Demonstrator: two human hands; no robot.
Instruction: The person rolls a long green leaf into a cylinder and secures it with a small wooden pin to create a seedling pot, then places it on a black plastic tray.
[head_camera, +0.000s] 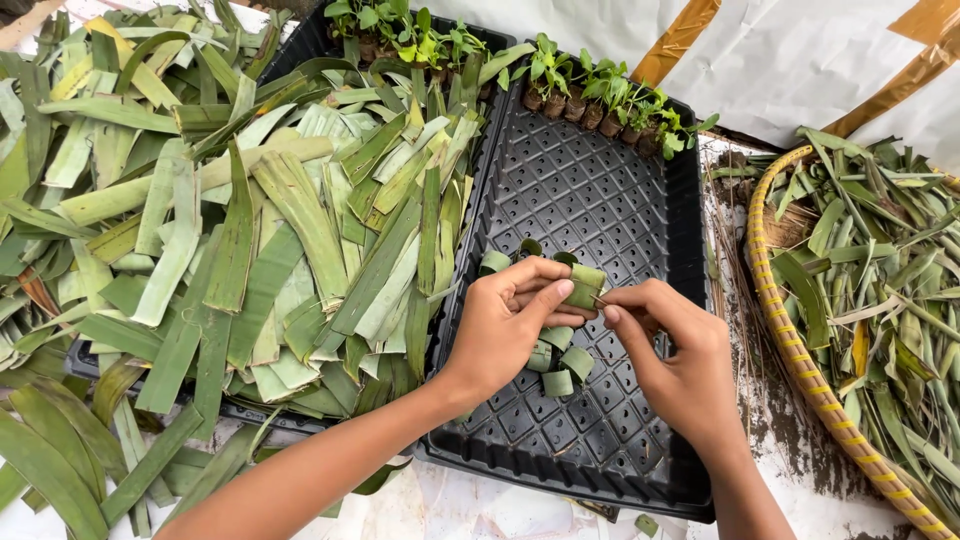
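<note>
Left hand (505, 322) pinching a rolled leaf cup (585, 285) between thumb and fingers, held just above the black perforated tray (600, 200). Right hand (680, 350) closed on a thin sliver at the cup's side, fingertips touching the roll. Below the hands, a small cluster of finished leaf rolls (560, 365) lying on the tray floor. Along the tray's far edge, a row of green seedlings (610, 100). Left of the tray, a heap of cut leaf strips (250, 220). Far right, a yellow-rimmed woven basket (790, 340) with leaf scraps inside.
</note>
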